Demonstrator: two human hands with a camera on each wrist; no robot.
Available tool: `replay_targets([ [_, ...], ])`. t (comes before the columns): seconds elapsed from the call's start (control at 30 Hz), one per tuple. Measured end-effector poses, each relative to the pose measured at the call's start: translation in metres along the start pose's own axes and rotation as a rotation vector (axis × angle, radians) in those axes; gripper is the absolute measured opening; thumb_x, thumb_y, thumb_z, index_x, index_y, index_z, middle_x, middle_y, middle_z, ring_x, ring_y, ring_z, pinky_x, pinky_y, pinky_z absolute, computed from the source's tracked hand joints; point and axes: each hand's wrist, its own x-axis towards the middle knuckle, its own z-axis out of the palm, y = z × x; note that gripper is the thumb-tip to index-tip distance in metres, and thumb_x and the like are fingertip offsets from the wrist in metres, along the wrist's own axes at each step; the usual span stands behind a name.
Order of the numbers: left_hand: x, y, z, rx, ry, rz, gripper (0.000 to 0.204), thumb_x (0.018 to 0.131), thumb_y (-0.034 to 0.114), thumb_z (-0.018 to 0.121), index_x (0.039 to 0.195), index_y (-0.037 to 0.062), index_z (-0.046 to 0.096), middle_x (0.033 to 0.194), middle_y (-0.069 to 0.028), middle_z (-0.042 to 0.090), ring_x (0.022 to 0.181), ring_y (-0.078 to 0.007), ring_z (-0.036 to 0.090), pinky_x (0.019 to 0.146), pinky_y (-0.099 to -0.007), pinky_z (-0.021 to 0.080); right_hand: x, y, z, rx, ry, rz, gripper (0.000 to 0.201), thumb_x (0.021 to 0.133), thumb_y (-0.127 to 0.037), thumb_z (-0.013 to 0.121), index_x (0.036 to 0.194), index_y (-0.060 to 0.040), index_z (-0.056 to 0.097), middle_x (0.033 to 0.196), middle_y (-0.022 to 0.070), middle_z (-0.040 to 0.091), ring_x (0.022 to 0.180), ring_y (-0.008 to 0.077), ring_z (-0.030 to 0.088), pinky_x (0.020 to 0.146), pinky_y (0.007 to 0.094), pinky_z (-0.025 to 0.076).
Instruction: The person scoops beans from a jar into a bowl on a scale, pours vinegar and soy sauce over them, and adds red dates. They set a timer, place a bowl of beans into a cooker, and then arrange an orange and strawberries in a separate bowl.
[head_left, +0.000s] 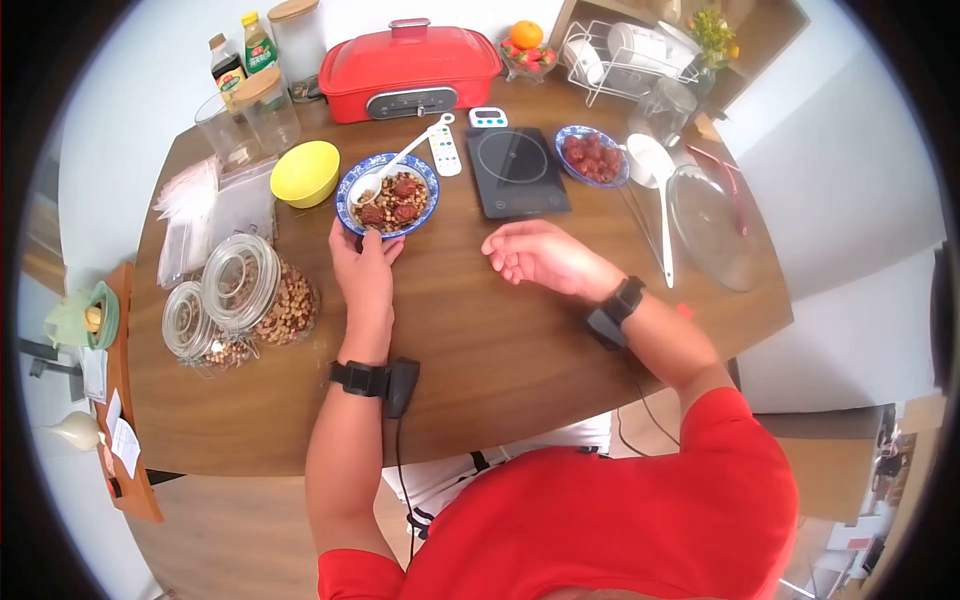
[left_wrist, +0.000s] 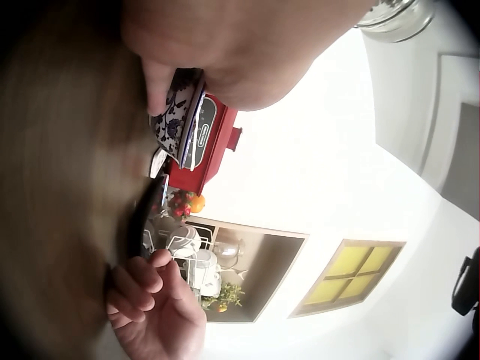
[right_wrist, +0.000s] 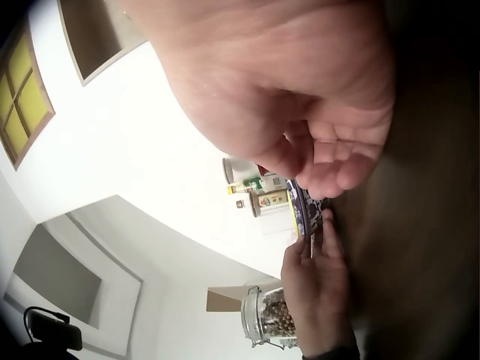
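Note:
In the head view a blue-and-white bowl (head_left: 428, 207) holds mixed beans and grains with several dark red, wrinkled dates (head_left: 404, 187) on top. A white spoon (head_left: 402, 154) leans in it, handle toward the back right. My left hand (head_left: 362, 272) grips the bowl's near side, thumb at the rim and fingers spread along the wall. The left wrist view shows a finger against the bowl's patterned side (left_wrist: 176, 112). To the right, my right hand (head_left: 545, 258) holds nothing, its fingers loosely curled, just in front of the black electric hot plate (head_left: 515, 170).
Left are a yellow bowl (head_left: 305, 175), plastic bags (head_left: 240, 205) and two glass jars (head_left: 285, 300) of mixed grains. A red cooker (head_left: 410, 65) stands behind. On the right are a bowl of dates (head_left: 592, 158), a white ladle (head_left: 664, 215) and a glass lid (head_left: 710, 230).

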Motion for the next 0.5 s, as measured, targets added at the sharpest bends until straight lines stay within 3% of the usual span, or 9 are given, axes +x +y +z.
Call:
replay_targets([
  [0.1,0.0,-0.002,-0.002,-0.004,0.011,-0.001,0.054,0.103,0.004,0.048,0.153,0.0012,0.029,0.141,-0.0159,0.052,0.104,-0.0263,0.071,0.087,-0.0352,0.061,0.004,-0.002,0.009,-0.157,0.028,0.078,0.018,0.101,-0.017,0.062,0.109,-0.0016,0.068,0.089,0.0032,0.069,0.077,0.0105,0.065,0.068,0.0233,0.052],
  [0.27,0.002,-0.003,-0.004,-0.014,-0.005,0.0,0.057,0.102,0.004,0.05,0.153,-0.0004,0.027,0.146,-0.019,0.047,0.103,-0.0253,0.07,0.087,-0.0344,0.061,0.009,0.002,0.023,-0.228,0.084,0.049,0.018,0.101,-0.018,0.063,0.108,-0.0021,0.068,0.088,0.0031,0.069,0.076,0.0103,0.065,0.067,0.0227,0.051],
  [0.43,0.001,-0.001,-0.003,-0.009,-0.006,-0.013,0.059,0.1,0.002,0.051,0.153,-0.0014,0.026,0.151,-0.0201,0.043,0.101,-0.0236,0.07,0.086,-0.0327,0.061,0.001,0.004,0.014,-0.066,0.071,-0.017,0.018,0.103,-0.018,0.061,0.109,-0.0015,0.067,0.089,0.004,0.068,0.077,0.0111,0.064,0.069,0.0236,0.052],
  [0.5,0.0,0.001,0.0,0.006,0.012,-0.026,0.057,0.102,0.006,0.049,0.154,-0.0002,0.027,0.143,-0.0181,0.05,0.104,-0.0282,0.071,0.088,-0.0362,0.06,0.001,0.007,0.009,0.009,0.045,-0.049,0.018,0.104,-0.018,0.06,0.109,-0.0013,0.066,0.089,0.0043,0.068,0.077,0.0114,0.064,0.069,0.0239,0.052],
])
